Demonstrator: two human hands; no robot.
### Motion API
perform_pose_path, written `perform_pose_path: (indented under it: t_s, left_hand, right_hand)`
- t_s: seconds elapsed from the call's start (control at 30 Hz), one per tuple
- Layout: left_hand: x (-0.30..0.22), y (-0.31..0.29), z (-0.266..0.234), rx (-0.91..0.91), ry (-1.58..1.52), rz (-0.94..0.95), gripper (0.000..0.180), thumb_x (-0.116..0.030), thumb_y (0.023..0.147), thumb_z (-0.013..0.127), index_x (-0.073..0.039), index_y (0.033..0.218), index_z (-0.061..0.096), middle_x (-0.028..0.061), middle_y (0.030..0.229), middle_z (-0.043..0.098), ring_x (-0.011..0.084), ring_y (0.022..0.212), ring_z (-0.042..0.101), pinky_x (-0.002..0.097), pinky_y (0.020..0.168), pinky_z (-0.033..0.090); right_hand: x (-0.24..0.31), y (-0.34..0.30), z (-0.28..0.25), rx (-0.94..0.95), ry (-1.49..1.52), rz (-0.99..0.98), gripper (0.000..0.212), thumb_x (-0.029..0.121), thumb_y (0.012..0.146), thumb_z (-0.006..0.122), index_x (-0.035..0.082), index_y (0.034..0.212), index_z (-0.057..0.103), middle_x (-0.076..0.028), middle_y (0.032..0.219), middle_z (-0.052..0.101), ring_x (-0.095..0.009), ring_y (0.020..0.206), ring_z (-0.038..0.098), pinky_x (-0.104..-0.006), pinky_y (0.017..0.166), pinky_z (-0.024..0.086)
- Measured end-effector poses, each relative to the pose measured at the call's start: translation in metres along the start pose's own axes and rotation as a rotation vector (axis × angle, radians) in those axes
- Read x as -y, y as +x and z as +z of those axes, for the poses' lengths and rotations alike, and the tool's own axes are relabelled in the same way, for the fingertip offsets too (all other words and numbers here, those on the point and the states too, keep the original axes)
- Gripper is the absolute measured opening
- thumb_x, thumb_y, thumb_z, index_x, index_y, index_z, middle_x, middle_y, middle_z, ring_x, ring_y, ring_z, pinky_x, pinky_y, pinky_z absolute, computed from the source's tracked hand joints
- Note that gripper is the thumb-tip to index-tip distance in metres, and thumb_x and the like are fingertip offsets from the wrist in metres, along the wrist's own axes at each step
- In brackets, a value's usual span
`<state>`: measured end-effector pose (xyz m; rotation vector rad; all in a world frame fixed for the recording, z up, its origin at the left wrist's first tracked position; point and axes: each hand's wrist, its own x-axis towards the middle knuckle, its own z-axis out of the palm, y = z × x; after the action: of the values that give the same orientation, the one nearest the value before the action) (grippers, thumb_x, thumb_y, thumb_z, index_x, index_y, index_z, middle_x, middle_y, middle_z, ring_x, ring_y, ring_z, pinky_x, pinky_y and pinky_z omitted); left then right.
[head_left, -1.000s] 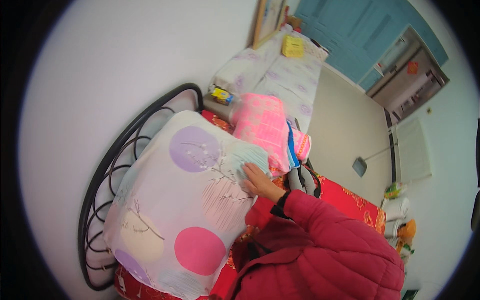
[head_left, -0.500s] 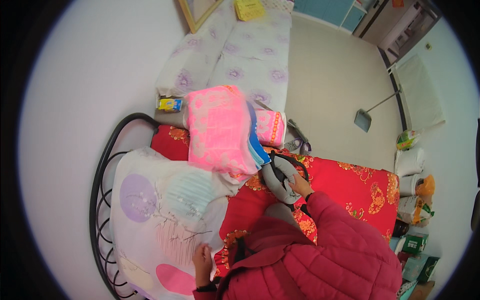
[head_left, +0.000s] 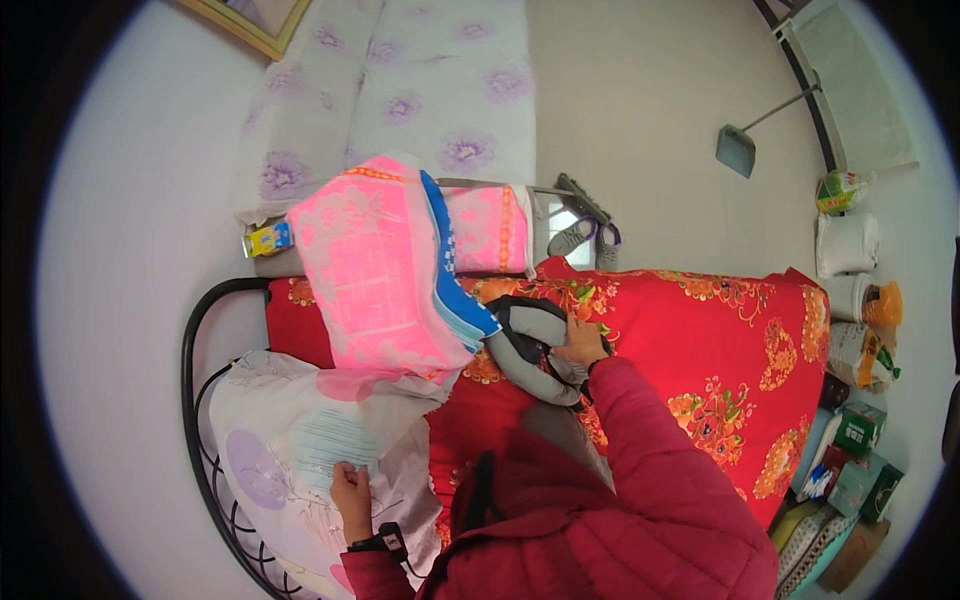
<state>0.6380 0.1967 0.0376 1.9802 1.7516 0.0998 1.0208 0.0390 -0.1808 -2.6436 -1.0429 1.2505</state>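
Observation:
My right hand (head_left: 580, 343) grips the right side of a grey padded U-shaped thing with black straps (head_left: 528, 370), which lies on the red flowered bed cover (head_left: 640, 320). Part of this pad is hidden behind the hand. My left hand (head_left: 350, 498), with a black band and small box at the wrist, hovers over or rests on a white pillow or cover with coloured circles (head_left: 255, 468). Its fingers curl loosely, and nothing shows in them. Just beyond the pad lies a folded pink patterned towel or blanket (head_left: 375, 265), with a blue strip of cloth (head_left: 452, 285) along its right edge.
A black metal bed frame (head_left: 188, 350) curves along the left. Beyond the bed are a white couch with purple flowers (head_left: 420, 120), a small yellow-blue package (head_left: 268, 240) and grey shoes (head_left: 573, 238). A dustpan (head_left: 735, 150) stands on the floor. Bags and boxes (head_left: 860, 428) line the right wall.
My view has shifted. My right hand stays on the grey pad, which looks slightly turned. My left hand has moved left and farther forward over the white cover.

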Motion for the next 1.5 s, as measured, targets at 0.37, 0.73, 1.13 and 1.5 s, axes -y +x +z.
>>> perform_pose_path:
  t_s: [0.37, 0.73, 1.13, 1.5]
  left_hand:
    - [0.002, 0.003, -0.002, 0.018, 0.050, -0.009, 0.018, -0.006, 0.064, 0.057, -0.004, 0.069, 0.040, 0.0032, 0.047, 0.040, 0.0129, 0.042, 0.038, 0.0244, 0.042, 0.033]
    - [0.009, 0.004, 0.000, 0.010, 0.032, 0.048, 0.018, -0.008, 0.064, 0.057, -0.004, 0.068, 0.040, 0.0036, 0.045, 0.040, 0.0143, 0.040, 0.038, 0.0257, 0.041, 0.032]
    - [0.004, 0.000, -0.002, -0.007, 0.035, 0.080, 0.018, -0.007, 0.063, 0.057, -0.004, 0.069, 0.041, 0.0051, 0.043, 0.040, 0.0176, 0.039, 0.040, 0.0278, 0.040, 0.032]
    - [0.002, 0.003, 0.000, -0.006, 0.031, -0.044, 0.021, -0.010, 0.060, 0.059, -0.004, 0.066, 0.040, 0.0064, 0.046, 0.042, 0.0186, 0.041, 0.042, 0.0283, 0.041, 0.033]
  right_hand:
    - [-0.019, 0.005, 0.003, -0.102, 0.104, -0.162, 0.044, 0.021, 0.055, 0.059, 0.001, 0.090, 0.043, -0.017, 0.086, 0.049, -0.030, 0.082, 0.048, -0.0355, 0.070, 0.039]
    - [-0.179, -0.180, -0.057, -0.323, 0.006, 0.296, 0.036, 0.019, 0.058, 0.055, 0.000, 0.087, 0.046, -0.020, 0.081, 0.051, -0.034, 0.078, 0.049, -0.0394, 0.067, 0.040]
    - [-0.253, -0.318, -0.006, -0.343, -0.066, 1.084, 0.046, 0.036, 0.059, 0.057, -0.002, 0.082, 0.047, -0.021, 0.081, 0.052, -0.034, 0.077, 0.051, -0.0397, 0.066, 0.041]
    - [-0.238, -0.131, 0.050, -0.139, 0.348, 0.274, 0.037, 0.025, 0.064, 0.055, 0.002, 0.093, 0.049, -0.018, 0.077, 0.054, -0.032, 0.075, 0.052, -0.0355, 0.064, 0.042]
